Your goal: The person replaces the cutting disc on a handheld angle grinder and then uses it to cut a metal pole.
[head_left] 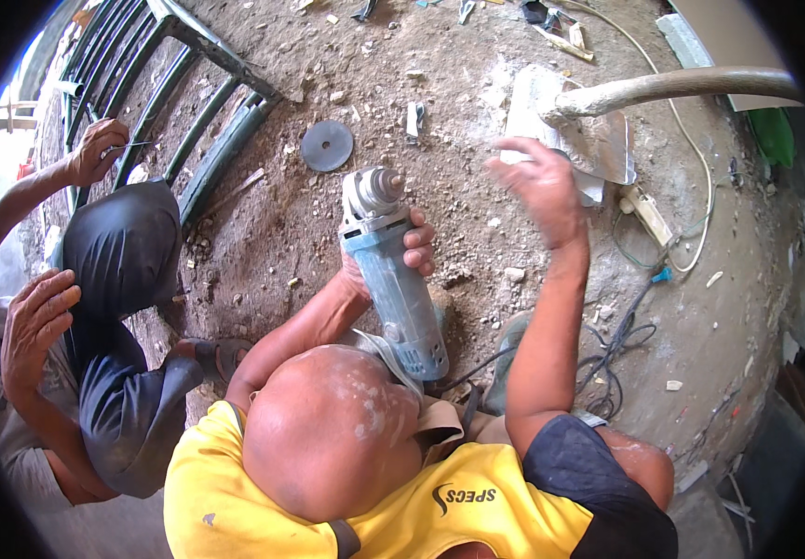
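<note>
My left hand (pixel 418 244) is wrapped round the blue-grey body of an angle grinder (pixel 400 296). The grinder's metal gear head points away from me, its bare spindle uppermost with no disc on it. A dark round grinding disc (pixel 327 146) with a centre hole lies flat on the dirt beyond the grinder, to its left. My right hand (pixel 544 191) is raised on the right, fingers stretched out and somewhat blurred; I see nothing held in it. Just past it are a whitish flat slab (pixel 534 102) and a curved wooden pole (pixel 682 90).
A dark green barred metal frame (pixel 199 130) lies at the far left. Beside it sits another person, whose hands (pixel 100 151) are near the bars. On the right, a pale cord (pixel 691 130) reaches a cream socket block (pixel 646 216); a dark cable (pixel 621 340) is coiled nearby. Rubble litters the dirt.
</note>
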Motion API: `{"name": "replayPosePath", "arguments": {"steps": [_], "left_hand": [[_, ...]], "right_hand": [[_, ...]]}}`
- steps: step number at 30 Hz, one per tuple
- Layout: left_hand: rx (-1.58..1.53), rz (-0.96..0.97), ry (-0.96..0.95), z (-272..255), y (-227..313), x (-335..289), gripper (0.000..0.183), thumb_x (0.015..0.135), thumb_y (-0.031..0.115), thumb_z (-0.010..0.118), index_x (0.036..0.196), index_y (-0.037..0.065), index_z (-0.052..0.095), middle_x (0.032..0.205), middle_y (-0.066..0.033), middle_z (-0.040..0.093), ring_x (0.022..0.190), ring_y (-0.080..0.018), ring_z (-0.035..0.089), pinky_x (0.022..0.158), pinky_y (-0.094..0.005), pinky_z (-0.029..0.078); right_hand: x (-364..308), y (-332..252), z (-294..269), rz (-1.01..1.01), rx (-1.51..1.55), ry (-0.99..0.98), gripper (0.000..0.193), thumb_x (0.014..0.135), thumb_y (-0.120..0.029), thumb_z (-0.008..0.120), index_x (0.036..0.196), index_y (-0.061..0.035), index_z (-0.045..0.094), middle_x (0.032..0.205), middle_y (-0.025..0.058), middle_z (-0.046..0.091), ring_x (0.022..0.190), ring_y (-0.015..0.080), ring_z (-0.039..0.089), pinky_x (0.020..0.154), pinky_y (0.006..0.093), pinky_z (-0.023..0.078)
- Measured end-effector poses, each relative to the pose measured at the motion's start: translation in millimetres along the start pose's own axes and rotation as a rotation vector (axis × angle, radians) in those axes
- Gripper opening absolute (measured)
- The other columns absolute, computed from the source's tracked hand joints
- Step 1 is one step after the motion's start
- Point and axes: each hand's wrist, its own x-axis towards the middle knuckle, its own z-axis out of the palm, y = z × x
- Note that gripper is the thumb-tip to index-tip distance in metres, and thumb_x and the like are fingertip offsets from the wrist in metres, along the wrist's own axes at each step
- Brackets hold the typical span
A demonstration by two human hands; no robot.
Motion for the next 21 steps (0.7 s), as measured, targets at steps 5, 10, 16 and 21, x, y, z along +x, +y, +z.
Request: {"name": "replayPosePath", "arguments": {"steps": [5, 10, 16, 21], "left_hand": [[0.008, -0.001, 0.221, 16.6, -4.5, 2.9, 0.049, 0.089, 0.057, 0.052, 0.105, 0.012, 0.063, 0.081, -0.0085, 0.057, 0.067, -0.025, 0.06, 0.072, -0.0424, 0.052], [0.025, -0.007, 0.321, 17.1, -4.5, 1.9, 0.051, 0.089, 0.063, 0.049, 0.102, 0.016, 0.064, 0.077, -0.0081, 0.057, 0.061, -0.0248, 0.058, 0.066, -0.0418, 0.05], [0.032, -0.016, 0.365, 19.0, -4.2, 0.6, 0.052, 0.089, 0.065, 0.048, 0.099, 0.016, 0.065, 0.078, -0.008, 0.057, 0.063, -0.0248, 0.058, 0.066, -0.041, 0.048], [0.035, -0.049, 0.292, 14.5, -1.7, 0.3, 0.051, 0.089, 0.065, 0.048, 0.096, 0.018, 0.065, 0.078, -0.0084, 0.057, 0.064, -0.0252, 0.057, 0.066, -0.0401, 0.047]], "right_hand": [[-17.3, -62.5, 48.1, 0.051, 0.017, -0.329, 0.047, 0.083, -0.012, 0.079, 0.125, -0.0015, 0.063, 0.061, -0.01, 0.044, 0.061, 0.0004, 0.052, 0.052, 0.0193, 0.042], [-12.1, -47.0, 63.5, -0.01, 0.012, -0.304, 0.038, 0.082, -0.011, 0.079, 0.116, 0.0, 0.067, 0.061, -0.0054, 0.049, 0.052, 0.0042, 0.053, 0.044, 0.0231, 0.042], [-20.0, -65.6, 66.4, 0.14, 0.064, -0.308, 0.036, 0.081, -0.011, 0.08, 0.114, -0.0019, 0.069, 0.066, -0.0065, 0.05, 0.058, 0.0018, 0.051, 0.048, 0.0209, 0.045], [-19.7, -53.9, 68.9, 0.077, 0.144, -0.304, 0.038, 0.081, -0.012, 0.081, 0.116, -0.0033, 0.069, 0.069, -0.0053, 0.053, 0.06, 0.0018, 0.053, 0.05, 0.0201, 0.045]]}}
